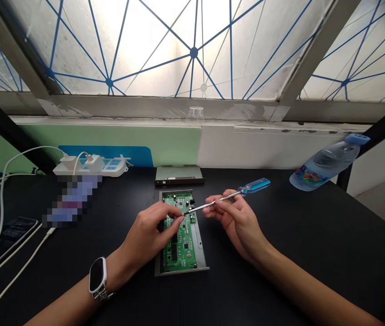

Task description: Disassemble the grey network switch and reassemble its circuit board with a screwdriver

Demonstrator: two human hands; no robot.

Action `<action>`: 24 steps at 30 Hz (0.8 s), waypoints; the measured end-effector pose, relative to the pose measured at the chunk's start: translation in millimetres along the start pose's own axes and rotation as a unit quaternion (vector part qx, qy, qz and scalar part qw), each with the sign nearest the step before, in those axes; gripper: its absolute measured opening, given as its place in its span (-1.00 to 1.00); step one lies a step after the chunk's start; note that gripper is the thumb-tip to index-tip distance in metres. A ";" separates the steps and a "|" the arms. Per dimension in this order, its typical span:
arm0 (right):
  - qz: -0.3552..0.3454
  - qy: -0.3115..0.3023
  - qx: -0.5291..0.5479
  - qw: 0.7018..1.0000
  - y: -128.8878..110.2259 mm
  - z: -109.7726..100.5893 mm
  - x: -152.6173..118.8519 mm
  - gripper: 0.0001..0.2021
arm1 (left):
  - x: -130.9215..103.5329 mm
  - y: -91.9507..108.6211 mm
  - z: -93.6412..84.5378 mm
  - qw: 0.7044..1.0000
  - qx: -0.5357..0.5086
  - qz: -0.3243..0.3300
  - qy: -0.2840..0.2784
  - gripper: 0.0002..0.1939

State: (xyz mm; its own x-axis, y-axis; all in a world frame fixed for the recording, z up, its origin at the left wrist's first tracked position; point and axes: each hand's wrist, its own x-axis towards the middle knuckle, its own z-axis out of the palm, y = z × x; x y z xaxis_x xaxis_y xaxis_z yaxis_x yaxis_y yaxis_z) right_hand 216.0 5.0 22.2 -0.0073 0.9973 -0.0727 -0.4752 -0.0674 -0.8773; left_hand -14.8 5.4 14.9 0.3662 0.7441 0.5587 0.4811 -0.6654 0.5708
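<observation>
On a smooth, matte black tabletop, a green circuit board lies in a shallow grey metal tray, a long rectangle with its short ends turned toward and away from the person. Small black chips and rounded components stud its surface. The right hand grips a screwdriver lightly by its slim, shiny metal shaft, between thumb and fingers; its translucent blue handle juts out beyond the hand. The shaft slants down to the left, its dark tip over the board's upper half. There the left hand curves above the board, thumb and forefinger drawn together beside the tip; whether they pinch the tip or a tiny part is too small to tell. A watch with a metal link band circles the left wrist. Just beyond the tray sits a flat metal panel with a dark front edge.
</observation>
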 end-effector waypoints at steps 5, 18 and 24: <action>0.004 -0.007 -0.007 1.000 2.2 1.0 -2.5 -0.61 | -0.7 -0.6 2.1 1.000 0.001 0.002 0.000 -0.94; 0.000 -0.008 0.006 1.000 5.9 1.4 -2.7 -0.62 | 0.9 -3.0 -0.9 0.999 0.022 0.030 0.009 -0.97; -0.003 -0.003 0.009 1.000 5.5 0.5 -2.0 -0.64 | 0.8 -7.0 -8.4 0.999 0.027 0.039 -0.001 -0.91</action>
State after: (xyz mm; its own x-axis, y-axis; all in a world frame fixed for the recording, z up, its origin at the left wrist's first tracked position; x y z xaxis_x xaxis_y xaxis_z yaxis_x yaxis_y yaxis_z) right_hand 213.0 2.7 17.8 -0.0096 0.9979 -0.0644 -0.4914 -0.0608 -0.8688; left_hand -24.6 10.1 16.4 0.4052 0.6900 0.5997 0.4936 -0.7173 0.4918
